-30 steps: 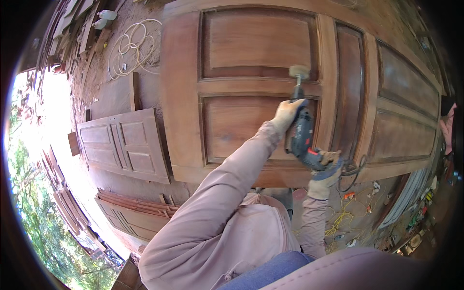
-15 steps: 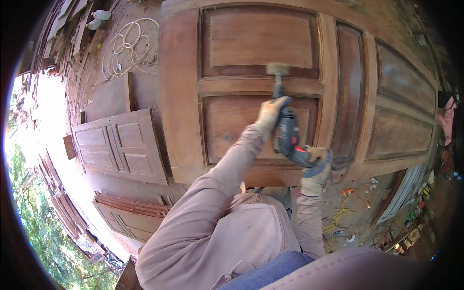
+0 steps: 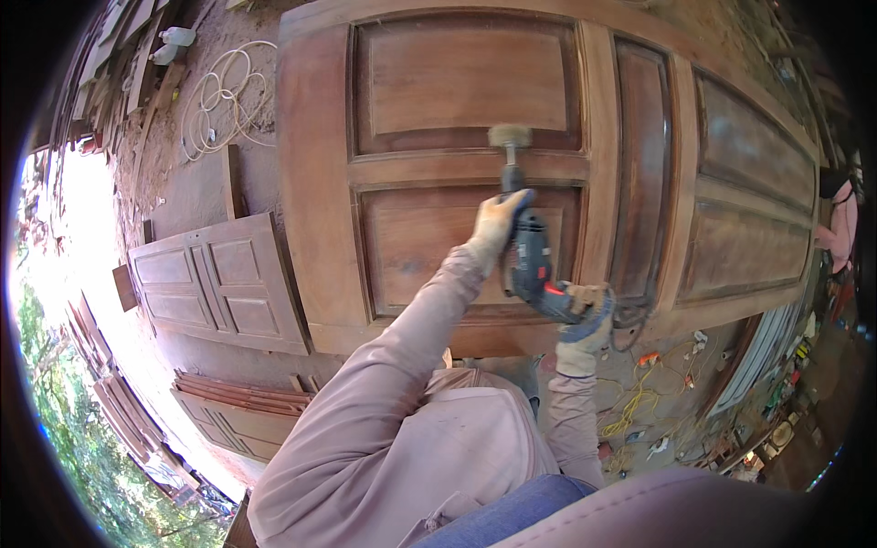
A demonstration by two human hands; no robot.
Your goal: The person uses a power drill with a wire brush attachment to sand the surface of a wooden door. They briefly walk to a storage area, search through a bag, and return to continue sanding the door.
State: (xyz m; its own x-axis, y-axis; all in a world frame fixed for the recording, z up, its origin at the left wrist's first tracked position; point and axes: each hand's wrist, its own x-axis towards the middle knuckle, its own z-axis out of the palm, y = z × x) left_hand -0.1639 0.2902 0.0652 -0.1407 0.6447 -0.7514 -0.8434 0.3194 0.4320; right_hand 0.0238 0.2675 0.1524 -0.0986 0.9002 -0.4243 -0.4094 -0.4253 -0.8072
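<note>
Both my hands, in pale work gloves, hold a dark power drill (image 3: 530,258) with red marks over a large brown panelled wooden door (image 3: 315,192). My left hand (image 3: 494,222) is wrapped round the drill's front end, just behind the chuck. Around the rear handle my right hand (image 3: 586,315) is closed; a dark cord loops out beside it. A round, tan brush-like head (image 3: 510,137) is fitted to the drill. It is blurred and lies over the lower edge of the upper left panel; whether it touches the wood I cannot tell.
Left of the door, a smaller panelled door (image 3: 219,283) lies on the ground, with stacked doors (image 3: 242,416) nearer me. A pale coiled hose (image 3: 224,105) is at the far left. Yellow cord (image 3: 626,411) tangles on the floor at right. A person in pink (image 3: 842,224) is at the far right.
The view has shifted, so the door and its surroundings appear slightly further left. The brush head stays near the same panel edge, and both hands keep their grip on the drill.
</note>
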